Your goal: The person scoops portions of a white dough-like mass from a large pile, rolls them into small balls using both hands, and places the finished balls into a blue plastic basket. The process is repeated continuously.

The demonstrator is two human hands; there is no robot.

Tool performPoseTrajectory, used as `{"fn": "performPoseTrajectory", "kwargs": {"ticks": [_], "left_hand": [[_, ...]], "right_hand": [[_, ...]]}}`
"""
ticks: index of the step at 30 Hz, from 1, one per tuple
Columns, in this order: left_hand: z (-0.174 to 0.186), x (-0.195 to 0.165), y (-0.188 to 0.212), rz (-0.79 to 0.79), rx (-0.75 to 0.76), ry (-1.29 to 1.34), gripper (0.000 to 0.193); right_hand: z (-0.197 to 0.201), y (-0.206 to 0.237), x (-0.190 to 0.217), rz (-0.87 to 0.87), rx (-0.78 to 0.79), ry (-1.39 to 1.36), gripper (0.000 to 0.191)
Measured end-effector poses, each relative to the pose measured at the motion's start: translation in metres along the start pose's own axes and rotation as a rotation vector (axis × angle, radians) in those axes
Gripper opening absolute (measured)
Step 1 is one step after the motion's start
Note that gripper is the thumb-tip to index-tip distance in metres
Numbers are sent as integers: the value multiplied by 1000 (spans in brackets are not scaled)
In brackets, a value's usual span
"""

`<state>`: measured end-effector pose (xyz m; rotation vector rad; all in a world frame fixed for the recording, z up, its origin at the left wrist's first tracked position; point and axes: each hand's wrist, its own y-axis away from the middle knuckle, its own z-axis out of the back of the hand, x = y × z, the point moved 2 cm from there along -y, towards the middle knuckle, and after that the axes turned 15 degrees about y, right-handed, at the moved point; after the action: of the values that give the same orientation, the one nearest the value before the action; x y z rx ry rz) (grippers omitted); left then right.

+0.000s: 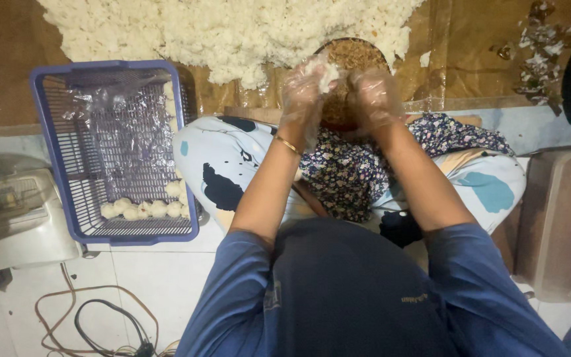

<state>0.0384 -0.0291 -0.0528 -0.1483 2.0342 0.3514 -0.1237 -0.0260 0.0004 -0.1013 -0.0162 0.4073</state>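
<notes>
Both my hands wear thin clear plastic gloves. My left hand [304, 89] holds a small lump of white rice [328, 74] above a round bowl of brown filling [353, 58]. My right hand [373, 98] is curled close beside it, its fingertips against the same lump. A big heap of cooked white rice [226, 30] lies spread on a brown sheet [8, 53] just beyond the bowl. A gold bangle sits on my left wrist.
A blue plastic basket [46, 132] lined with clear film stands at the left, holding a row of several white rice balls [143, 208]. A white appliance [14, 218] and loose cables [100, 320] lie at the lower left. A brownish tub [563, 218] stands at the right.
</notes>
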Motion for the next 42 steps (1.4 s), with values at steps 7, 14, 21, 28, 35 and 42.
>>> {"fn": "performPoseTrajectory", "kwargs": {"ticks": [7, 14, 21, 28, 35, 42], "left_hand": [[-14, -11, 16, -245, 248, -135, 27], [-38, -4, 15, 128, 193, 344, 34], [-28, -34, 19, 247, -43, -72, 37], [-18, -23, 22, -333, 264, -384, 43], [-32, -10, 5, 603, -217, 38, 64], [-41, -23, -3, 125, 308, -980, 50]], "right_hand": [[52, 0, -7, -95, -121, -624, 7], [58, -7, 1, -27, -345, -469, 2], [29, -7, -15, -284, 13, -803, 16], [20, 0, 2, 25, -411, -783, 16], [54, -7, 48, 101, -594, -338, 24], [20, -13, 22, 138, -437, -489, 20]]}}
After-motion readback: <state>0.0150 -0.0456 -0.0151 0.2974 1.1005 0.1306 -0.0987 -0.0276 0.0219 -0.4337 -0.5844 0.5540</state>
